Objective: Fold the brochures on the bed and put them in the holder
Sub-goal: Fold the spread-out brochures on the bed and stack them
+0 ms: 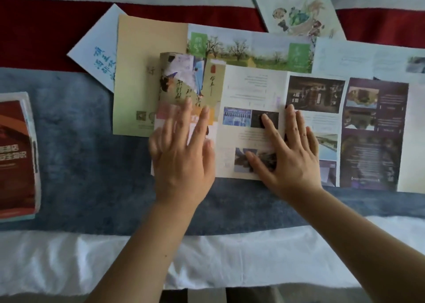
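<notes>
A wide brochure with photo panels (253, 91) lies unfolded on the bed. Its left panel (184, 82) is folded over onto the rest. My left hand (184, 155) presses flat on that folded panel, fingers spread. On the middle panel my right hand (289, 155) lies flat with fingers apart and pins the sheet down. Neither hand grips anything. A clear holder (16, 155) with red brochures inside lies at the left edge. Under the brochure sits a tan and green brochure (138, 72).
More brochures lie around: a white one with blue writing (96, 49) at the back left, an illustrated one (299, 8) at the back right, a pale one (368, 56) and a purple one (372, 132) at the right. The blue runner (80, 141) crosses the white bed.
</notes>
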